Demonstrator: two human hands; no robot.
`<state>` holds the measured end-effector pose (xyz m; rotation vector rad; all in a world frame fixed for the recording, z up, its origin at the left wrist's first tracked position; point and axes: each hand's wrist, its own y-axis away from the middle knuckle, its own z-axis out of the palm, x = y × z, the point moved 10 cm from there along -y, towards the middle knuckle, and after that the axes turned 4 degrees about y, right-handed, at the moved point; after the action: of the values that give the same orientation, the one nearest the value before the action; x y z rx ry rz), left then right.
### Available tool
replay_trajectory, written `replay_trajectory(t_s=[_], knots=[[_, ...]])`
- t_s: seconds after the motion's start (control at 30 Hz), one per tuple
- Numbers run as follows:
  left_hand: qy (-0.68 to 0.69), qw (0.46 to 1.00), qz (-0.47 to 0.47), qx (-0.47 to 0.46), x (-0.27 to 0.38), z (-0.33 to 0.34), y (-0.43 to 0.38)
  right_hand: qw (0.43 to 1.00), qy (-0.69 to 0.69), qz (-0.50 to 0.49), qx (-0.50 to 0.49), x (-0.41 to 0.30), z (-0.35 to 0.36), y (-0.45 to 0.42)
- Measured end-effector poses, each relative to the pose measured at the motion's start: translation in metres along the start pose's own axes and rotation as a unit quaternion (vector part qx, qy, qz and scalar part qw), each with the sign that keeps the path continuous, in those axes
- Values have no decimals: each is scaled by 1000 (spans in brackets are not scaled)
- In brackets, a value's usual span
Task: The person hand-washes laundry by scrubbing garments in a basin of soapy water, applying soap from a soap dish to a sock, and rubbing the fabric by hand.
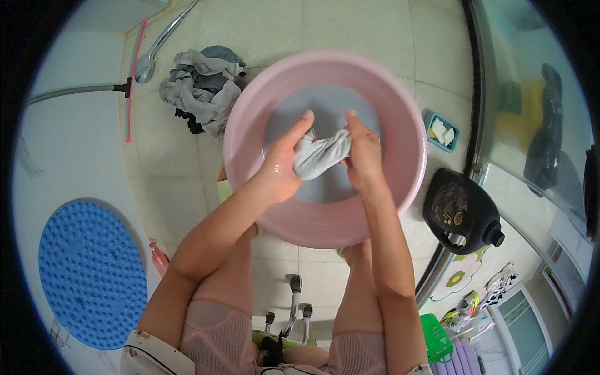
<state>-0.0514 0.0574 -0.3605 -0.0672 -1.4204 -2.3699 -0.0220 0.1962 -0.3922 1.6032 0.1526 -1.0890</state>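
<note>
A wet light-grey cloth [319,153], perhaps a sock, is stretched between my two hands above a pink plastic basin [323,229]. My left hand [283,161] grips its left end, thumb up. The other end is in my right hand [364,149], whose thumb also points away from me. Cloudy grey water [323,101] lies in the bottom of the basin beneath the cloth. The fingers under the cloth are mostly hidden.
Left of the basin lies a heap of grey and black laundry [206,89], near a shower head [145,68]. At right are a soap dish [442,131] with white soap pieces and a black detergent jug [461,211] by the glass door's track. A blue mat [93,276] leans at left.
</note>
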Motion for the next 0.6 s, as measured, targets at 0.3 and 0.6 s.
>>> replay_trajectory(t_s=[0.3,0.6], knots=[[-120,986,61,-93,10,-4,-6,978,-173,34,-110,-7,16,36],[17,993,33,114,-21,-11,-6,877,353,-314,90,-57,52,80]])
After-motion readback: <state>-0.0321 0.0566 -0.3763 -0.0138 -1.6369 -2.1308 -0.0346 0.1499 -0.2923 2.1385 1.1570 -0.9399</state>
